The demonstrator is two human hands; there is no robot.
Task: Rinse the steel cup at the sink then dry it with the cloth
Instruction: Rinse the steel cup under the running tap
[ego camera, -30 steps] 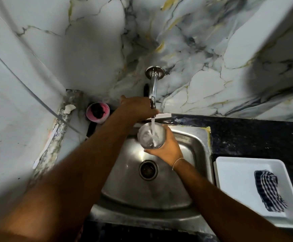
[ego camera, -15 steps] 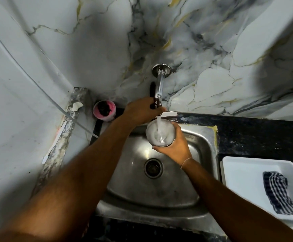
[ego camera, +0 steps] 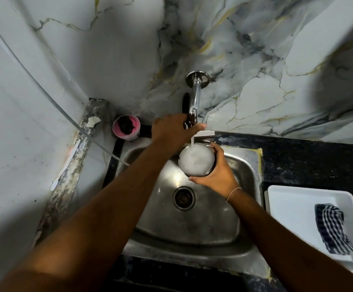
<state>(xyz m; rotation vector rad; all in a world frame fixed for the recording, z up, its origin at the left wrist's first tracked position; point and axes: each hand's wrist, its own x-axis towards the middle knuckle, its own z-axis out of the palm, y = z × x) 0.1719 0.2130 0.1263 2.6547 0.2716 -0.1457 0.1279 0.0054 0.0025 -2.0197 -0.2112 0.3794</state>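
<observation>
The steel cup [ego camera: 196,162] has filled to its brim with frothy water.

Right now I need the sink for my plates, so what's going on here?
A person is rinsing a steel cup. The right hand holds it upright under the running tap, and it looks full of frothing water. The left hand rests on the tap, at its handle. Drying has not begun: the cloth lies untouched in the white tray right of the sink.
</observation>
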